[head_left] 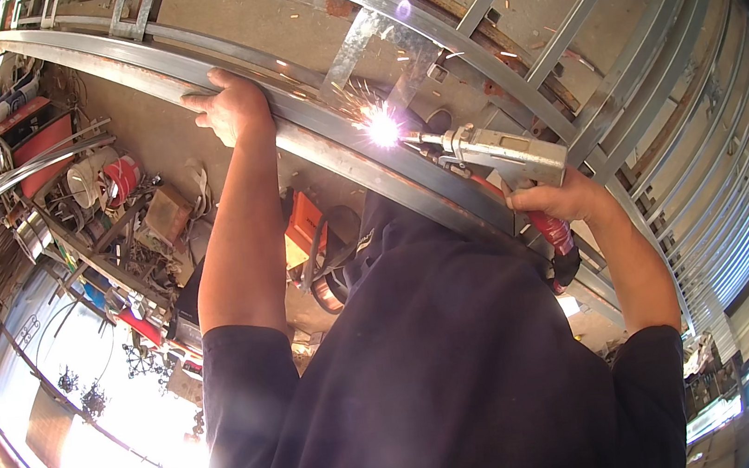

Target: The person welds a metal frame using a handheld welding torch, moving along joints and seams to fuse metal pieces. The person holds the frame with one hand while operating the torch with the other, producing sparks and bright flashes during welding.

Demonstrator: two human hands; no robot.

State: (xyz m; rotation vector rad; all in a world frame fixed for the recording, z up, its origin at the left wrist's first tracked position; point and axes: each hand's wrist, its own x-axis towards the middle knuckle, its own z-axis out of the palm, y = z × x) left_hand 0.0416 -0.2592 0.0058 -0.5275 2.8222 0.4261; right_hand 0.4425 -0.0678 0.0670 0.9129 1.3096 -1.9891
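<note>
A long grey steel tube [323, 120] runs slantwise in front of my body, from the far left to the near right. My left hand [233, 109] is closed over the tube, its fingers bent around the edges. In my right hand [564, 197] is a welding gun [507, 154] with a pale metal body and a red handle [552, 233]; my fingers wrap its grip. The gun's nozzle points left at the tube. A bright violet-white glare [380, 127] with flying sparks burns at its tip, hiding the exact contact spot.
Beyond the tube lies a metal frame [507, 91] of crossing bars. Curved metal slats [719, 220] stand at the right. At the left, a cluttered rack [86, 241] holds tools, a red box [41, 149] and scrap. An orange object [303, 224] sits below the tube.
</note>
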